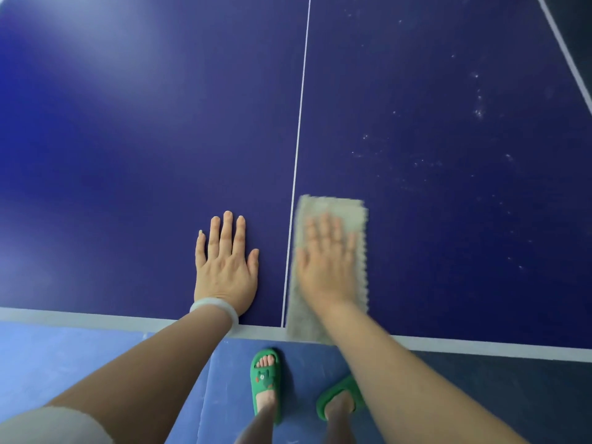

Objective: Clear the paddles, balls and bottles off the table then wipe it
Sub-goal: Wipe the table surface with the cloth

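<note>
Head view, looking down at the near end of a dark blue surface (128,155).

Left hand (226,267): palm down on the bare surface, left of the thin white centre line (298,139). Fingers straight and close together, thumb out to the side, holding nothing. Pale bracelet (217,307) on the wrist, over the white edge band (64,317).

Right hand (326,267): flat on a cloth (333,206), fingers straight and slightly spread, pressing it down, not curled round it. Hand and cloth are both blurred.

Cloth: pale grey-green, rectangular, scalloped right edge. It lies just right of the centre line, long side along the line, and its near end covers the edge band.

Surface right of the cloth carries scattered whitish specks (479,107). The left half shows a soft glare patch. A white side line (563,43) crosses the top right corner.

Below the edge: blue floor (64,363) and two feet in green slippers (264,382). The left slipper has a small emblem on the strap, too small to read.
</note>
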`<state>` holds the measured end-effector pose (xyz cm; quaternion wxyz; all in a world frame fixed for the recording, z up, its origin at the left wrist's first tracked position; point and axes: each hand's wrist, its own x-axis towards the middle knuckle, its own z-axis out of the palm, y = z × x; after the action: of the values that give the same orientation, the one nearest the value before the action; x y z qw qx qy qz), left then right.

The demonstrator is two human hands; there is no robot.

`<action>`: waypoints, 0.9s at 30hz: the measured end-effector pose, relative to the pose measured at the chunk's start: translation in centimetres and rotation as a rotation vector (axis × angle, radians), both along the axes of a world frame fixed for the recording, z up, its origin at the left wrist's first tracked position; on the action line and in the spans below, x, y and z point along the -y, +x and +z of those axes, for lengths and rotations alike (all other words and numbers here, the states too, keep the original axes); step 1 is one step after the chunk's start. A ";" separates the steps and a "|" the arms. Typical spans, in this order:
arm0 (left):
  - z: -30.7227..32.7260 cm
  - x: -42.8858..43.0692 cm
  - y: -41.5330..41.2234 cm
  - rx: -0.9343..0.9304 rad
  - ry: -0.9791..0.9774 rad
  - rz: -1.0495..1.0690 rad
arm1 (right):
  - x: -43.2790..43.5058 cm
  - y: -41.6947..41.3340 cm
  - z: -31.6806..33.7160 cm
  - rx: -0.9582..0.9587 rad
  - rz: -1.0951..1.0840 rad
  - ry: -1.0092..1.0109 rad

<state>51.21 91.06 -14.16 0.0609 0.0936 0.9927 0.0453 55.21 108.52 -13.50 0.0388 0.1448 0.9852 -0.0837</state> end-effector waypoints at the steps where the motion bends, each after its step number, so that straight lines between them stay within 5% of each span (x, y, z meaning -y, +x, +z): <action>1: 0.1 0.0 0.0 0.000 0.005 0.001 | 1.0 1.1 -0.1 0.007 0.166 0.005; 4: 0.0 0.0 0.0 0.010 0.006 -0.003 | -3.2 3.8 0.0 0.049 0.296 0.018; 8: 0.1 0.1 -0.1 0.011 0.018 -0.004 | -12.0 4.6 0.1 0.099 -0.158 0.098; 11: 0.6 -2.0 0.6 -0.022 0.106 -0.023 | -10.2 4.0 0.0 0.089 -0.347 0.086; 15: 1.4 -9.3 3.0 -0.004 0.202 -0.181 | -6.3 5.8 -0.2 0.022 -0.015 0.047; 18: 1.3 -14.3 4.3 0.074 0.226 -0.105 | -11.1 8.2 -0.2 0.050 0.159 0.051; 24: -0.1 -17.7 5.5 0.028 0.052 0.063 | -20.0 9.0 0.2 0.116 -0.342 0.107; 27: -0.3 -17.7 5.5 0.027 0.028 0.071 | -15.6 8.6 0.1 0.032 -0.270 0.080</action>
<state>56.68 108.72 -14.46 0.0713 0.0585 0.9938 0.0627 63.78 124.11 -13.36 0.0372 0.2789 0.9585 -0.0465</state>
